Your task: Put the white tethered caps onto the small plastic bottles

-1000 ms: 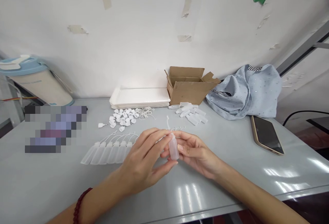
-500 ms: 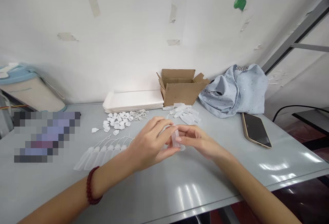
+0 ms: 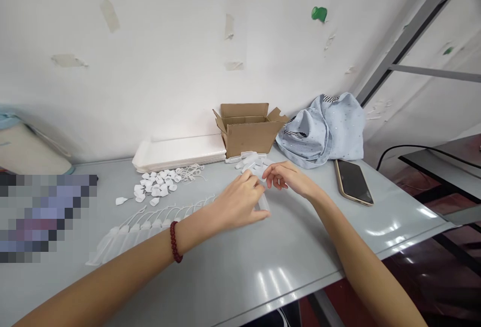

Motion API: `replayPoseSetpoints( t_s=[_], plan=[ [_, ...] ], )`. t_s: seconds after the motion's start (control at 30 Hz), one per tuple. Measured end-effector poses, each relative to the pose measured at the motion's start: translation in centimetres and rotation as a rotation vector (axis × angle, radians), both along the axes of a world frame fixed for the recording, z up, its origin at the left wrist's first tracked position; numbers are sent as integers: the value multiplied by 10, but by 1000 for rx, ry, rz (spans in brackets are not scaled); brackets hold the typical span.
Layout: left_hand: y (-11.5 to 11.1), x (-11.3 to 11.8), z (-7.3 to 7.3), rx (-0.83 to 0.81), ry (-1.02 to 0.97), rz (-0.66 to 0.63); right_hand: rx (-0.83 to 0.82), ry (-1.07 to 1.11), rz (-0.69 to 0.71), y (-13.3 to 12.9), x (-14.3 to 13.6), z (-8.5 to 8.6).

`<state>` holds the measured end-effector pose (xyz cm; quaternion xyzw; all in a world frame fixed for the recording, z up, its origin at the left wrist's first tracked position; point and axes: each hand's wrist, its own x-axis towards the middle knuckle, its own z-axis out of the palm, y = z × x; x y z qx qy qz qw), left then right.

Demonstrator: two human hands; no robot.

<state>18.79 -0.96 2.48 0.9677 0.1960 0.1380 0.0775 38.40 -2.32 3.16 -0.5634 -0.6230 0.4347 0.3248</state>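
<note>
- One bottle [image 3: 265,207] shows just right of centre, partly hidden by the left hand [image 3: 240,199].
- That hand's fingers bend over it; from here I can't tell whether they clamp it.
- The right hand [image 3: 286,176], right of centre, has its fingers loosely curled, slightly apart, near the loose bottles [image 3: 248,158].
- Capped bottles [image 3: 130,237] line up lower left, partly behind the left forearm.
- Caps [image 3: 156,184] heap left of centre, beside strings [image 3: 192,172].
- A phone [image 3: 353,182] lies at the right.
</note>
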Motion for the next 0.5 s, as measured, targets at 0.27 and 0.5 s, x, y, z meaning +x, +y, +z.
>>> replayPoseSetpoints(
  t_s=[0.27, 0.5],
  plan=[
    [-4, 1, -5, -47, 120, 86, 15, -67, -26, 1, -7, -8],
    [-7, 0, -10, -42, 128, 120, -98, -101, 98, -1, -10, -10]
  ],
)
